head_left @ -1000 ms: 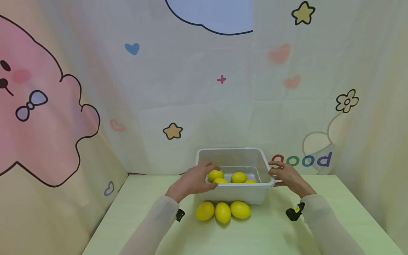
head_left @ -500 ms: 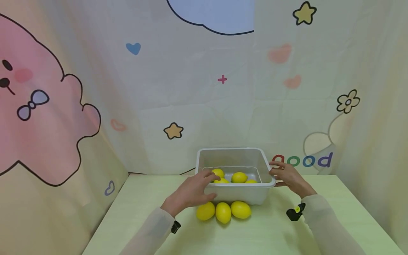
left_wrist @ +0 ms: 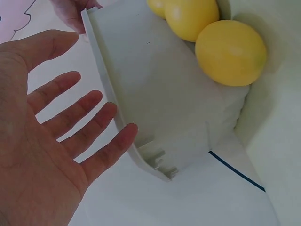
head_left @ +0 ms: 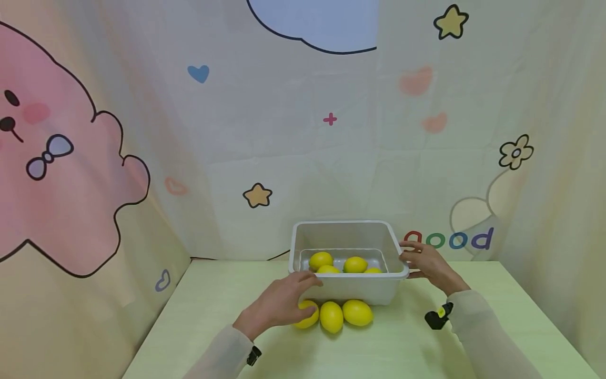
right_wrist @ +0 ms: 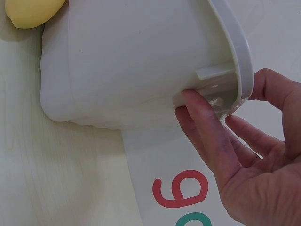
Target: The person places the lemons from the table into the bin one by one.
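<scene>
A white plastic bin stands at the back of the table with several lemons inside. Three more lemons lie in a row before its front wall: a left one, a middle one and a right one. My left hand, fingers spread and nothing in them, hovers over the left lemon, partly covering it in the head view. At the bin's right end, my right hand grips the rim, with fingertips under the handle ledge and another finger behind the rim.
A printed cloth hangs behind the table and along both sides, close to the bin's back. Small dark wrist cameras sit below each hand.
My left hand has come out from over the bin, moving down and toward me to the left front lemon. My right hand stays at the bin's right end.
</scene>
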